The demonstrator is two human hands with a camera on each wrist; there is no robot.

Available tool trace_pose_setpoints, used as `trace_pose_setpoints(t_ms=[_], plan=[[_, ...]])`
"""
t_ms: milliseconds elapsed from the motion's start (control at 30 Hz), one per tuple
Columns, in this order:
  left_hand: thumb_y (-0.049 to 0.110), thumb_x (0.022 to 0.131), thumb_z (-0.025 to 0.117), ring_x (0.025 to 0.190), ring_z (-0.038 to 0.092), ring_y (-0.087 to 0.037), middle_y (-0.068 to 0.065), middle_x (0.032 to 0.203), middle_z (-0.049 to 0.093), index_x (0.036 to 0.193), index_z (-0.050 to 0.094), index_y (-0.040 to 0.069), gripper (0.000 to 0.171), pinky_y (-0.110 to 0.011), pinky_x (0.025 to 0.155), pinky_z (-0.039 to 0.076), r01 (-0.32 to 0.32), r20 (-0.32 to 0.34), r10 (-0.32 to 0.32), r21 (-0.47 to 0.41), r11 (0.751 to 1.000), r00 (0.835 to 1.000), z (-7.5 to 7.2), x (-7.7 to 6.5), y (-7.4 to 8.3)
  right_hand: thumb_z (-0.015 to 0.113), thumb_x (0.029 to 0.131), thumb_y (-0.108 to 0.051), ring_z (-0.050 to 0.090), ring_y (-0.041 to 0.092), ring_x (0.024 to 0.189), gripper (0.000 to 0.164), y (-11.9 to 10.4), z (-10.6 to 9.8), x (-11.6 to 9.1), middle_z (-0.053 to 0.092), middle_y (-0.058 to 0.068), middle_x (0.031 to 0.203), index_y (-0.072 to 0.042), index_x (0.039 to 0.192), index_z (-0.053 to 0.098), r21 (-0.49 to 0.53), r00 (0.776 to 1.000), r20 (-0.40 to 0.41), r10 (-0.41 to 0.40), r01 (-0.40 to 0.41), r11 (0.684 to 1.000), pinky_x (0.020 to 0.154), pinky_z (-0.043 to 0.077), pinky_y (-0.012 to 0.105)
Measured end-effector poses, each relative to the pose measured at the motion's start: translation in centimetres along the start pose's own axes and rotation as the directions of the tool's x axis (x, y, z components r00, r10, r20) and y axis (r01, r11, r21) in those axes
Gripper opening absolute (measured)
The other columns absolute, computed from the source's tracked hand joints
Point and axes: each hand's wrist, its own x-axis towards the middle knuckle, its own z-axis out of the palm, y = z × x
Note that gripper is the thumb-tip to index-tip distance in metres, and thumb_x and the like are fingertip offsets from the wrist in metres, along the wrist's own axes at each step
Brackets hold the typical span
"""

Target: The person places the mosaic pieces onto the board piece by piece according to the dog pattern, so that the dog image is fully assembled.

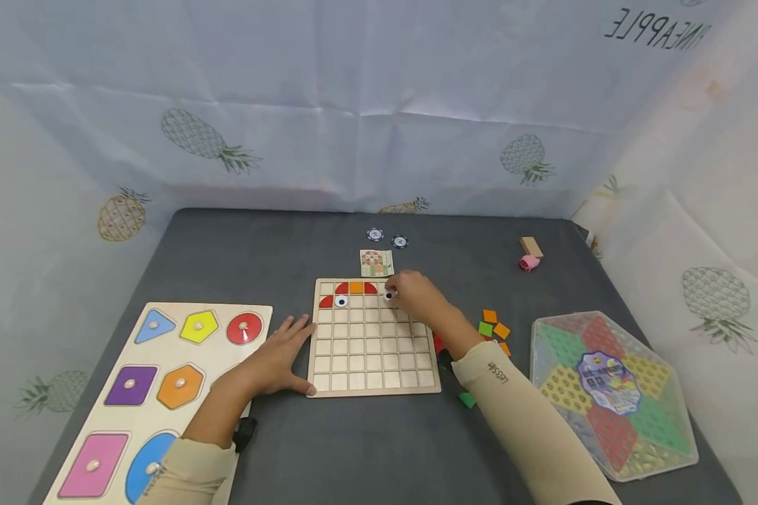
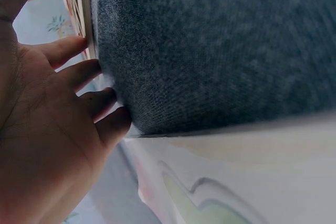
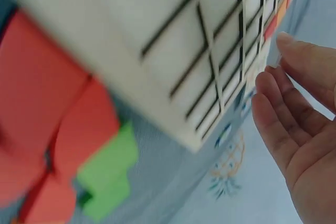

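Note:
A wooden grid board (image 1: 373, 344) lies in the middle of the table. In its top rows sit red quarter-round tiles (image 1: 326, 301), an orange square tile (image 1: 356, 287) and a white eye tile (image 1: 341, 301). My left hand (image 1: 281, 356) rests at the board's left edge, fingers spread, with fingertips (image 2: 79, 43) against the rim in the left wrist view. My right hand (image 1: 417, 294) reaches over the top right corner and pinches a second eye tile (image 1: 388, 295) between thumb and fingers. In the right wrist view that hand (image 3: 304, 98) shows its palm, the tile mostly hidden.
A picture card (image 1: 376, 263) and two poker chips (image 1: 375, 234) lie behind the board. Right of it are loose orange (image 1: 489, 315), green and red tiles, and a boxed board game (image 1: 613, 396). A shape puzzle (image 1: 164, 351) lies left; a wooden block (image 1: 532, 246) and pink figure (image 1: 529, 263) stand back right.

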Motion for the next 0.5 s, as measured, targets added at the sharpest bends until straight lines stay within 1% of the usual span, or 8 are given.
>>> trace_pose_setpoints(t_ms=[233, 500], plan=[[0.040, 0.055, 0.083, 0.137, 0.010, -0.036, -0.011, 0.149, 0.020, 0.142, 0.028, 0.012, 0.106, -0.054, 0.105, 0.021, 0.006, 0.002, -0.006, -0.009, 1.000, 1.000, 0.2, 0.1, 0.1, 0.064, 0.083, -0.011, 0.058, 0.014, 0.086, 0.019, -1.3, 1.9, 1.3, 0.064, 0.002, 0.095, -0.010, 0.102, 0.065, -0.004, 1.000, -0.013, -0.017, 0.017, 1.000, 0.074, 0.049, 0.029], [0.041, 0.055, 0.083, 0.137, 0.008, -0.036, -0.011, 0.150, 0.018, 0.143, 0.027, 0.012, 0.108, -0.054, 0.105, 0.020, 0.017, 0.018, -0.017, 0.009, 1.000, 1.000, -0.1, 0.0, 0.0, 0.065, 0.083, -0.016, 0.059, 0.012, 0.086, 0.015, -1.8, 2.4, 2.0, 0.065, -0.001, 0.095, -0.013, 0.097, 0.067, -0.028, 1.000, -0.001, -0.027, 0.027, 0.999, 0.075, 0.049, 0.028]])
